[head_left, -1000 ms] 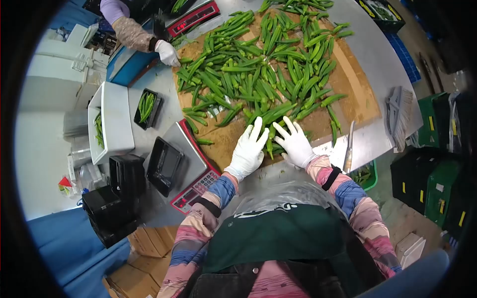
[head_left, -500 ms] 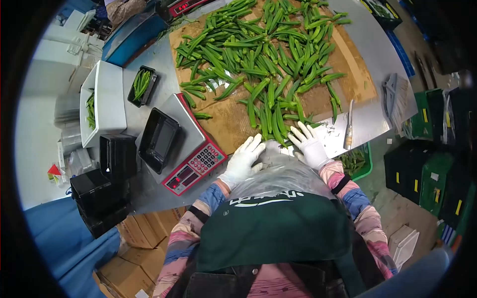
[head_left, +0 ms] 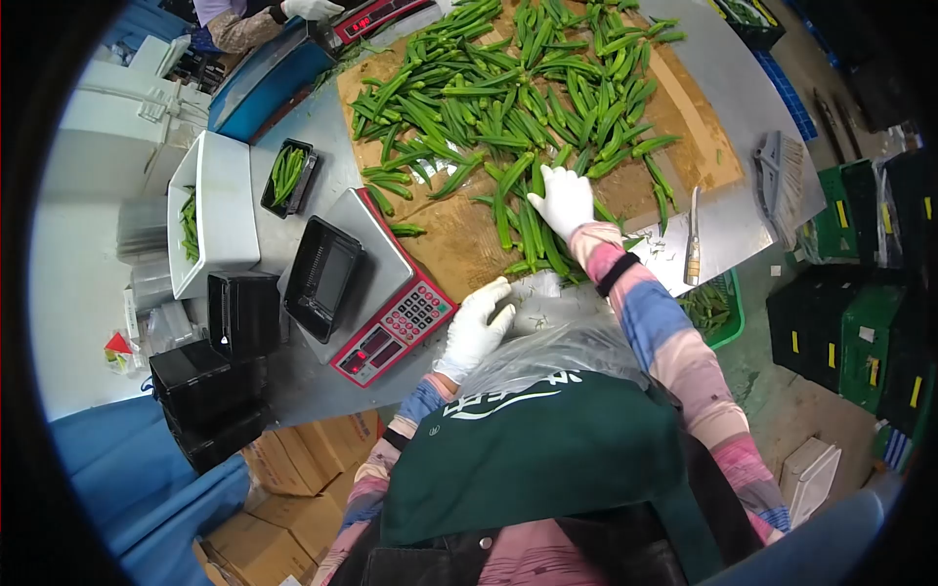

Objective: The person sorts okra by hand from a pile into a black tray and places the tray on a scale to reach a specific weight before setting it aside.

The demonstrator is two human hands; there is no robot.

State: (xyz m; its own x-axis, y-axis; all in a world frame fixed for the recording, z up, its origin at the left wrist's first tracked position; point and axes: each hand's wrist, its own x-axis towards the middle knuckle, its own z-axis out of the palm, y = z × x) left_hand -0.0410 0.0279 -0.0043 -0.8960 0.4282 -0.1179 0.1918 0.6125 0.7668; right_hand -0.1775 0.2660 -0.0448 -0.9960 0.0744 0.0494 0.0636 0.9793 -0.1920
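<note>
My right hand (head_left: 565, 202), in a white glove, is over the front part of a heap of green okra (head_left: 508, 103). Its fingers are curled down among the pods, and whatever they grip is hidden beneath them. Closer to my body, my left hand (head_left: 477, 330), also gloved in white, hovers at the table's front edge with thumb and fingers apart and nothing in it. Brown cardboard (head_left: 445, 249) lies under the okra. Left of that hand is a red digital scale (head_left: 396, 332) bearing a black plastic tray (head_left: 324, 278) without okra.
A knife (head_left: 694, 239) and a grey brush (head_left: 779, 186) lie on the right. At left stand a small tray of okra (head_left: 286, 178), a white bin (head_left: 227, 200) and stacked black trays (head_left: 239, 313). Another person's gloved hand (head_left: 313, 9) is beside a second scale (head_left: 381, 18).
My right hand has moved forward from the table edge onto the okra, and its spread fingers have curled. My left hand has stayed near the edge. Another person's gloved hand has come into view at top left.
</note>
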